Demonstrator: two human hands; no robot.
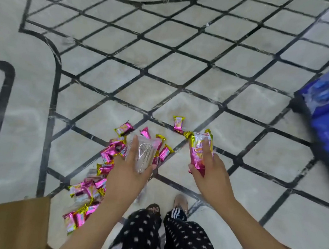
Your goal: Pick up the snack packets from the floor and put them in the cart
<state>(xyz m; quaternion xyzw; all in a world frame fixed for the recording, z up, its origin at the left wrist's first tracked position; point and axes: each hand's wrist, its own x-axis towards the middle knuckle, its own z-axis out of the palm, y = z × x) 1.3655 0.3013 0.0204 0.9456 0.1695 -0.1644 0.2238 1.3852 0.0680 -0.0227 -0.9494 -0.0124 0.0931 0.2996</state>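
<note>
Several pink and gold snack packets (106, 159) lie scattered on the tiled floor in front of my feet, from the centre down to the lower left. One packet (178, 123) lies apart, farther out. My left hand (131, 172) holds a clear plastic packet (143, 154) above the pile. My right hand (213, 172) grips a stack of pink packets (198, 150), thumb on one side and fingers on the other. No cart shows in view.
A brown cardboard box (16, 223) fills the lower left corner. A blue plastic-wrapped pack (328, 108) stands at the right edge on something dark. My legs and shoes (181, 203) are at the bottom centre. The floor has pale tiles with black lines.
</note>
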